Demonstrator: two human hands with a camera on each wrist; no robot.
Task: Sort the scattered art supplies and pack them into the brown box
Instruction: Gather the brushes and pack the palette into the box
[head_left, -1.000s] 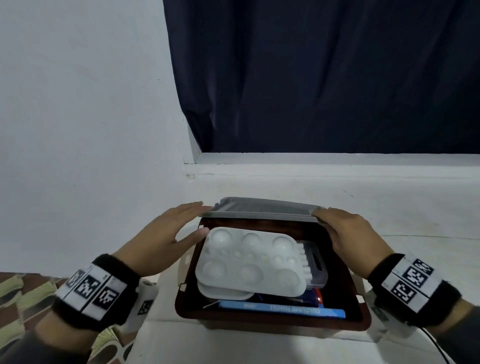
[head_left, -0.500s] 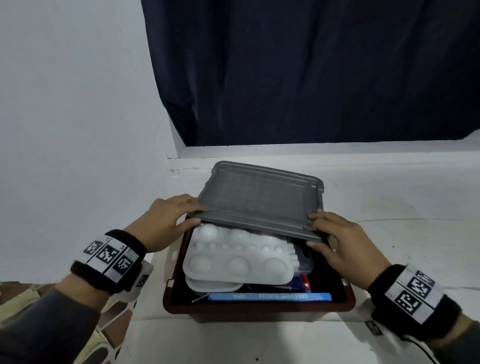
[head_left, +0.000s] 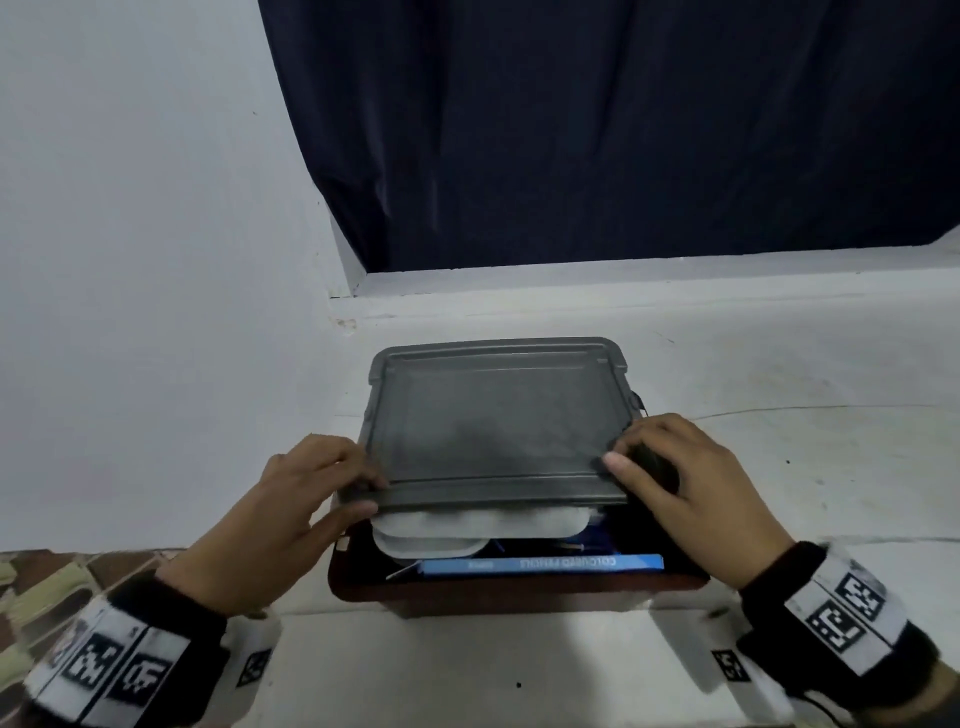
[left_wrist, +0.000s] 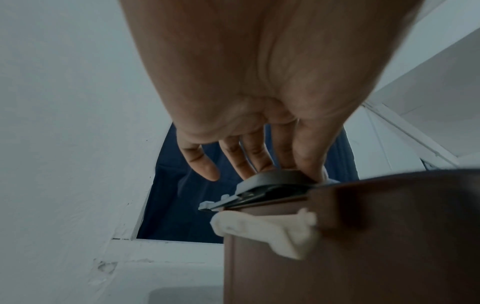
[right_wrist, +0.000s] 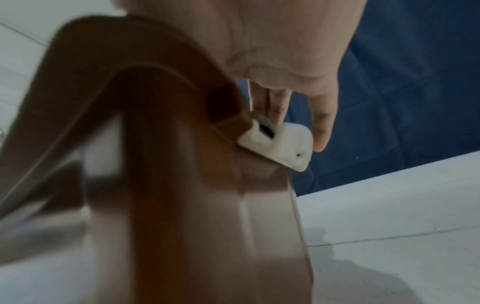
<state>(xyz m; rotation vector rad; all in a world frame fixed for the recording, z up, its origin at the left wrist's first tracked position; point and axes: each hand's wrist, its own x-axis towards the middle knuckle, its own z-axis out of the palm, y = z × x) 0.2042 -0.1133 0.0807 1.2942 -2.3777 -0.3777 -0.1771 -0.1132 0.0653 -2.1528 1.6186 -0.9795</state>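
White ledge (head_left: 779, 467) below navy curtain (head_left: 623, 130)

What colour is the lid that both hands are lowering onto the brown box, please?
Grey; the lid shows best in the head view.

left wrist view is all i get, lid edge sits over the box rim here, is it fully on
Observer: No. From the head view, the grey lid rests on a white palette that stands above the brown box rim.
Operator: what's the right hand doing
Observer: The right hand grips the lid's near right corner, fingers beside the white latch.
Operator: anything uncovered
Observer: A blue pencil pack lies along the near wall, not under the lid.
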